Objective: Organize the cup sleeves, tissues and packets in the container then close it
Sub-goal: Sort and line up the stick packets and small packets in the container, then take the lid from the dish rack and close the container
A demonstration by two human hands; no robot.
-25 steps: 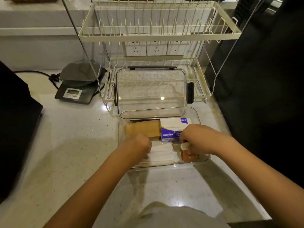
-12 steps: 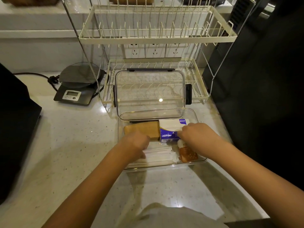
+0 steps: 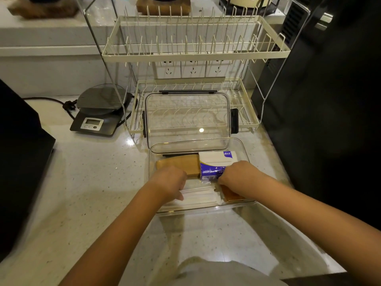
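The left hand has its fingers curled down onto a stack of white packets in the near part of the clear container; whether they grip the packets or only press on them I cannot tell. The right hand is curled likewise, knuckles up, its fingertips hidden at the seam where the white packets meet some orange-brown packets in the near right corner, so its hold is also unclear. Just beyond the right hand, touching it, lies a tissue pack, white on top and purple on its front face, in the far right of the container. Beside that, in the far left, sits a flat stack of brown cup sleeves, partly covered by the left hand. The container's clear lid, with dark latches, stands open behind it, leaning back against the lower tier of a cream wire dish rack. The container rests on a pale speckled counter. Well to the left, near the rack, sits a grey kitchen scale, its cable trailing left
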